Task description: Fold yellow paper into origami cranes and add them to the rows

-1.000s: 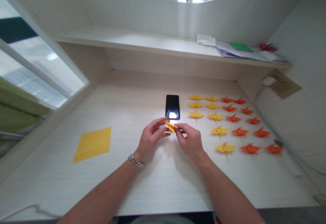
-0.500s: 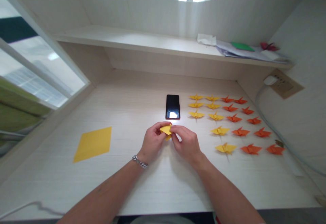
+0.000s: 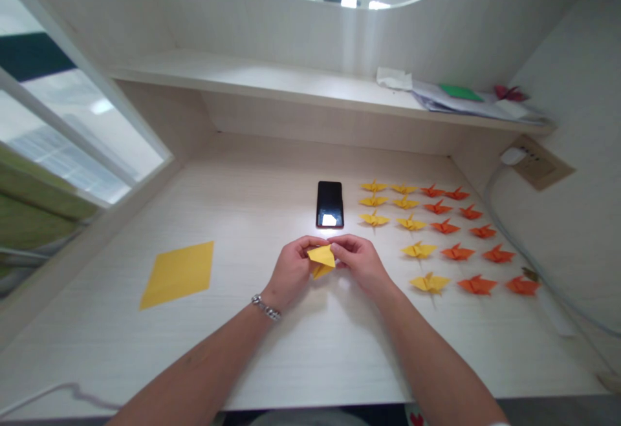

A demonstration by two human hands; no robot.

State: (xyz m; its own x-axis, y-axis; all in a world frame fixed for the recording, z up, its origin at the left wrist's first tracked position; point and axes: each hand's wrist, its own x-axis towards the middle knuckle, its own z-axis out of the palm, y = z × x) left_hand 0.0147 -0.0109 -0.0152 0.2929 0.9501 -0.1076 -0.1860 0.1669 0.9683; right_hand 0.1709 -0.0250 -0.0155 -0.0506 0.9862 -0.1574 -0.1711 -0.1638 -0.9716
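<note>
Both my hands meet over the middle of the pale wooden desk (image 3: 301, 361) and pinch a small folded piece of yellow paper (image 3: 321, 259). My left hand (image 3: 291, 269), with a metal bracelet at the wrist, grips its left side. From the right, my right hand (image 3: 361, 263) holds the paper's upper edge with closed fingers. A black phone (image 3: 330, 203) lies flat just beyond my hands.
A flat yellow paper square (image 3: 178, 273) lies at the left. Rows of several yellow paper cranes (image 3: 418, 249) and orange paper cranes (image 3: 457, 252) fill the right side. A shelf (image 3: 272, 80) above carries papers (image 3: 456, 97). A white cable (image 3: 519, 245) runs from the wall socket (image 3: 536, 164).
My hands drew together and slightly nearer to me. The yellow paper turned in my fingers, now showing a broader flat face.
</note>
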